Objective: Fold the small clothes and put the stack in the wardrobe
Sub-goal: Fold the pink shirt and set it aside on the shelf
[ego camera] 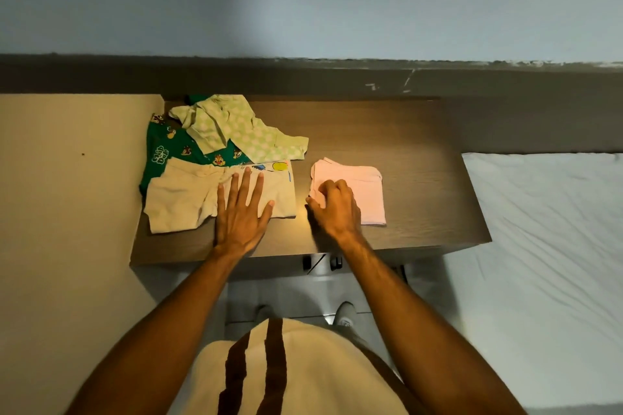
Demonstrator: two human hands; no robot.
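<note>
A folded pink garment (365,189) lies on the brown table (414,145), right of centre. My right hand (332,209) has its fingers curled on the pink garment's near left corner. To the left lies a cream garment (183,202) with a printed edge, and my left hand (242,205) presses flat on it with straight fingers. Behind it sit a dark green cartoon-print garment (168,152) and a crumpled pale green checked garment (232,126).
A beige wall or cabinet side (67,178) stands left of the table. A bed with a white sheet (546,246) lies on the right. A dark ledge (303,77) runs behind the table. Feet in socks show on the floor below.
</note>
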